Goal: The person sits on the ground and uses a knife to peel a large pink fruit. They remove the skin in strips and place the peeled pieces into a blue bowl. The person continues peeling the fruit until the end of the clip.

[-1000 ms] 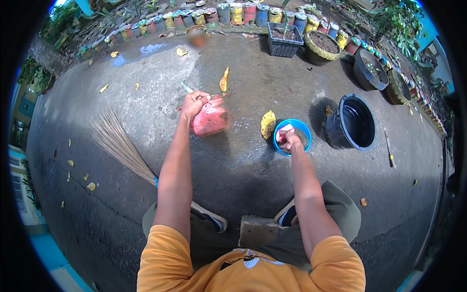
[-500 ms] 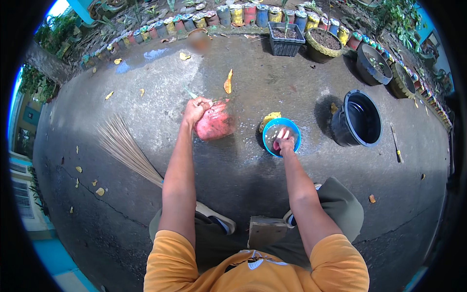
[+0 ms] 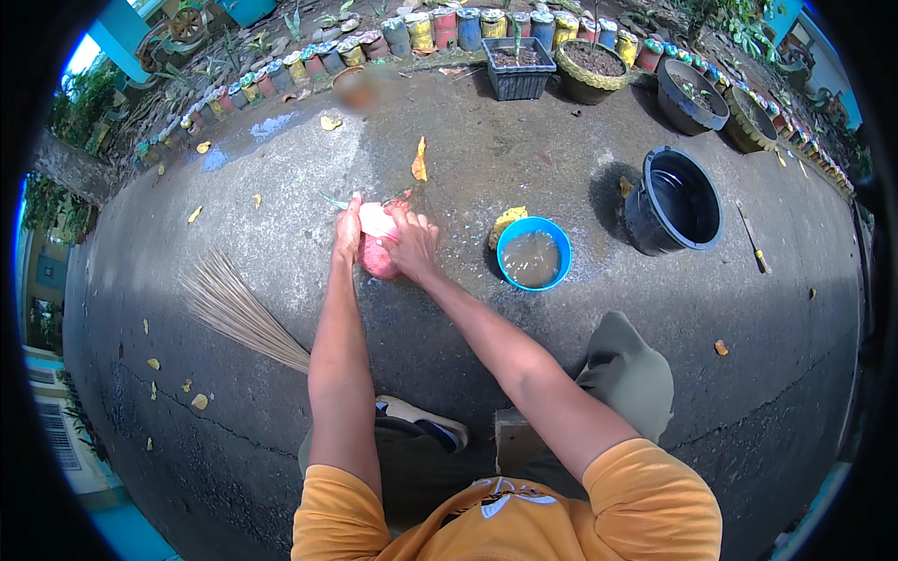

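Observation:
Ahead of me and left of centre, my left hand (image 3: 347, 231) grips the side of a rounded red container (image 3: 379, 262) with a worn, patchy coat. My right hand (image 3: 414, 241) presses against its other side, fingers bent over a pale pink cloth-like piece (image 3: 377, 220) whose exact kind I cannot make out. The hands hide much of the container. To the right stands a blue bowl (image 3: 567, 259) of cloudy water, with no hand in it. A green leaf tip shows just beyond my left hand.
A black bucket (image 3: 636, 220) stands right of the bowl, with a thin yellow-handled tool (image 3: 754, 241) beyond it. A stick broom (image 3: 245, 309) lies at left. Planters (image 3: 519, 82) and painted bottles (image 3: 421, 33) line the far edge. Yellow leaves dot the concrete.
My right hand has left the blue bowl and moved left onto the red container. My left hand has shifted slightly left with the container. The view has turned a little.

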### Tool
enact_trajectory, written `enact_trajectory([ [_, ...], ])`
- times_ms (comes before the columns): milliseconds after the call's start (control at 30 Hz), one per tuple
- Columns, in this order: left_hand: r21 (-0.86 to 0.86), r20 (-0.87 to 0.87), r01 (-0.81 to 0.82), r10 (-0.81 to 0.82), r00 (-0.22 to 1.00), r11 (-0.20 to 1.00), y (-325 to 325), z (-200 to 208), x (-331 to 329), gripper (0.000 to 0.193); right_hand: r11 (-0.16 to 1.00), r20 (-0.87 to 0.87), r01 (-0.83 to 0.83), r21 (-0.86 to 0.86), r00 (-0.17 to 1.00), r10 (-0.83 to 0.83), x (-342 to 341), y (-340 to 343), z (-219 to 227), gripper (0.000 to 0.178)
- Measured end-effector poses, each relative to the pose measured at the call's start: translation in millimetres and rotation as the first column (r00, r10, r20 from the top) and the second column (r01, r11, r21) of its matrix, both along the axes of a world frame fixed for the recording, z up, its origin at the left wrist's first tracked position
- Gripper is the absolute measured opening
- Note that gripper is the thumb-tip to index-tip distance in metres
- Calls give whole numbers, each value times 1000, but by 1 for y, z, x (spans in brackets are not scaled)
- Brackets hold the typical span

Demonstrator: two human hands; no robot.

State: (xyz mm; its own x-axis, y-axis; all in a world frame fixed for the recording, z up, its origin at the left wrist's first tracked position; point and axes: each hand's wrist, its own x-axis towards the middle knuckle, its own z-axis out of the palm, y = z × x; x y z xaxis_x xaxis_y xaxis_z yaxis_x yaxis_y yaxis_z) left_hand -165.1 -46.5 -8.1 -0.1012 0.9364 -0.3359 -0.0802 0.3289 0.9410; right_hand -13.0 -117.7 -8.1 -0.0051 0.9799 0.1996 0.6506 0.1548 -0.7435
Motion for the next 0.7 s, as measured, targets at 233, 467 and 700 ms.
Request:
enact_trajectory([
  [233,-15,43,-27,28,999,1000,4,-8,5,52,948,-143,272,-167,944,-296,19,27,-8,59],
  [467,77,-293,18,6,956,997,20,-8,20,50,997,-100,23,-70,995,-30,7,-10,-17,59],
  [700,132,-504,123,-40,863,984,2,4,38,29,954,-232,269,-135,927,-294,45,6,-25,57],
])
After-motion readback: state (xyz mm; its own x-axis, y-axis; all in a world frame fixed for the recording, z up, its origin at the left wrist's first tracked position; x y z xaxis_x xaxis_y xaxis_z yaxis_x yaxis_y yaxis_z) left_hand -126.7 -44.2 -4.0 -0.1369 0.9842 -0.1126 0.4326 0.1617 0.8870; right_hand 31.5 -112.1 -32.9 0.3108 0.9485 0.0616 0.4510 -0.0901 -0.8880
